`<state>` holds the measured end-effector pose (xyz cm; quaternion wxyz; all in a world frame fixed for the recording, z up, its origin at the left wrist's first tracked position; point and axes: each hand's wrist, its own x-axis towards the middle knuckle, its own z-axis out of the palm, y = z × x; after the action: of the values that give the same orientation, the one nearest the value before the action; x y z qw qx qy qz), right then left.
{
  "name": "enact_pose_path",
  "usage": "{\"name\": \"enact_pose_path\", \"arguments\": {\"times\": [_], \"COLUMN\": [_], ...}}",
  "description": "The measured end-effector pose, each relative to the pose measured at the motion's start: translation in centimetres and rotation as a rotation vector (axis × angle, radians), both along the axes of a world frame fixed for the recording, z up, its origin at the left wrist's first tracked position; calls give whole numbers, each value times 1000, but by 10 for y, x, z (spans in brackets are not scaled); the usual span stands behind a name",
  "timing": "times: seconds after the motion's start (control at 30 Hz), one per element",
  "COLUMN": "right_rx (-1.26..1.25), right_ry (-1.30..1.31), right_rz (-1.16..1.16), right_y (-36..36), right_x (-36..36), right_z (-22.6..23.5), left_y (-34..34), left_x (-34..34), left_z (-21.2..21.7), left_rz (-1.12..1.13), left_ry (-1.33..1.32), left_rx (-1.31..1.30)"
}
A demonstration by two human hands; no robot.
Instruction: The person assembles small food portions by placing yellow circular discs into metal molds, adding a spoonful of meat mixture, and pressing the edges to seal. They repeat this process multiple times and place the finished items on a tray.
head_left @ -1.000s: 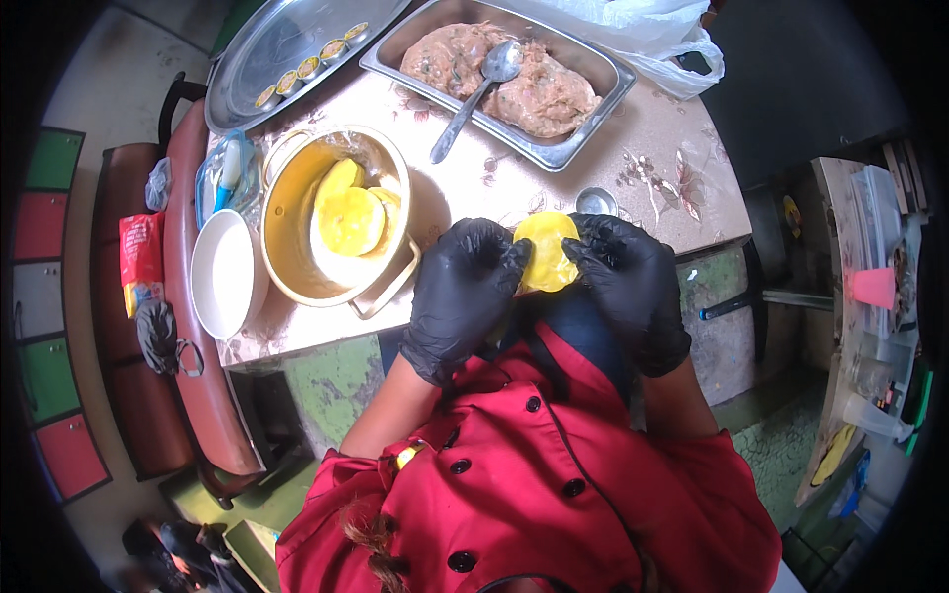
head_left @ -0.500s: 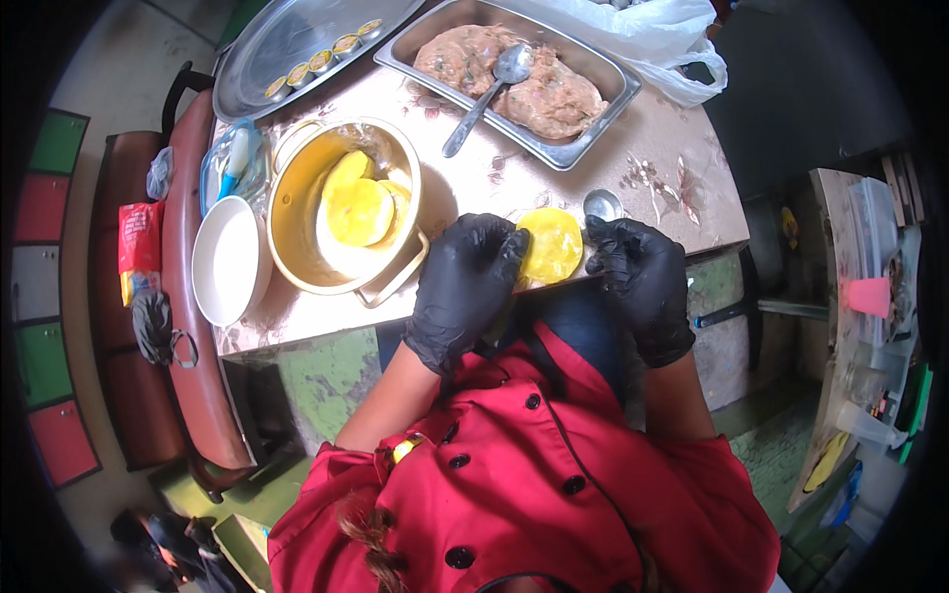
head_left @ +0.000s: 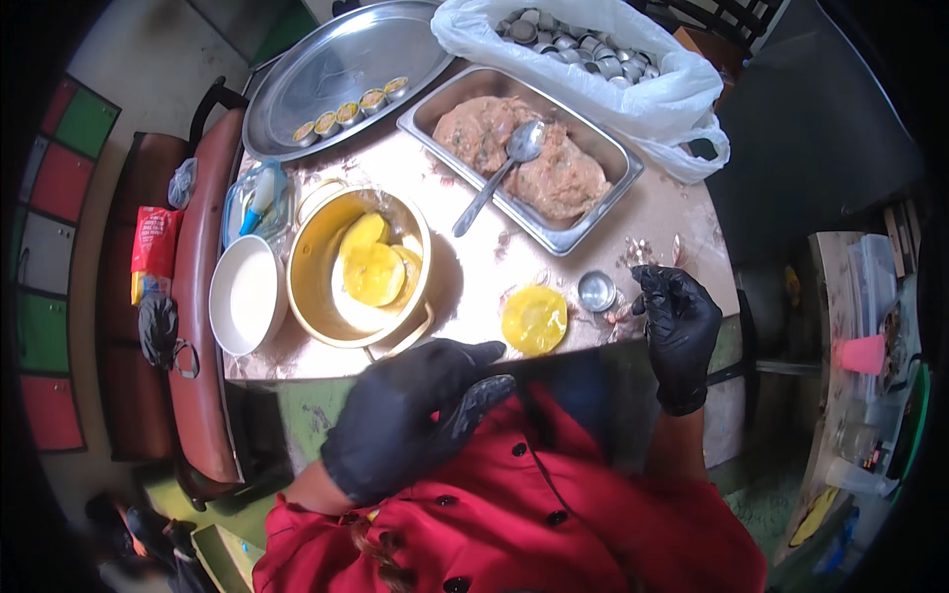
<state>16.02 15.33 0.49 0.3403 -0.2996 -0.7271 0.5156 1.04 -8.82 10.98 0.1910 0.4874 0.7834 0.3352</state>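
A flat yellow dough round (head_left: 535, 320) lies at the table's near edge, apart from both hands. Just right of it stands a small metal cup (head_left: 596, 292). My left hand (head_left: 415, 420), in a black glove, is off the table's front edge below the golden pot. Its thumb and fingers are spread, with nothing visible between them. My right hand (head_left: 682, 331), also black-gloved, hovers right of the cup with its fingers curled together; whatever they may hold is hidden. Several similar yellow rounds (head_left: 374, 275) lie in the golden pot (head_left: 427, 237).
Behind is a steel pan (head_left: 633, 170) of minced filling (head_left: 559, 178) with a spoon (head_left: 491, 183) resting in it. A round tray (head_left: 267, 124) carries several filled cups. A plastic bag (head_left: 682, 109) holds metal cups. Left stand a white bowl (head_left: 244, 296) and a brown chair (head_left: 203, 376).
Both hands have come away from the yellow round, which now lies on the table. My left hand moved down and left, my right to the right. The view has shifted.
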Motion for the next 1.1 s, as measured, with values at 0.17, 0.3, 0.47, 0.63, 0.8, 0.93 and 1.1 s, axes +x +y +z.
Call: {"name": "enact_pose_path", "arguments": {"times": [0.17, 0.3, 0.47, 0.63, 0.8, 0.93, 1.1], "right_rx": [-30, -110, -203, -381, -419, -390, -414], "right_ry": [123, 52, 114, 175, 231, 180, 188], "right_rz": [-18, -26, -22, 13, -4, -35, -30], "right_y": [17, 21, 28, 28, 28, 26, 26], "right_x": [-34, -61, -77, -82, -83, -82, -82], "right_z": [-1, 1, -10, -12, -17, -19, -16], "left_y": [64, 94, 129, 164, 135, 114, 121], "left_x": [-59, -91, -113, -145, -141, -139, -152], "left_z": [16, -14, -2, -20, 17, 27, 4], "left_rz": [119, 50, 151, 195, -261, -295, -284], "left_ry": [716, 504, 128, 62, 781, 812, 702], "left_rx": [-49, -338, 34, 329, 411, 266, 373]}}
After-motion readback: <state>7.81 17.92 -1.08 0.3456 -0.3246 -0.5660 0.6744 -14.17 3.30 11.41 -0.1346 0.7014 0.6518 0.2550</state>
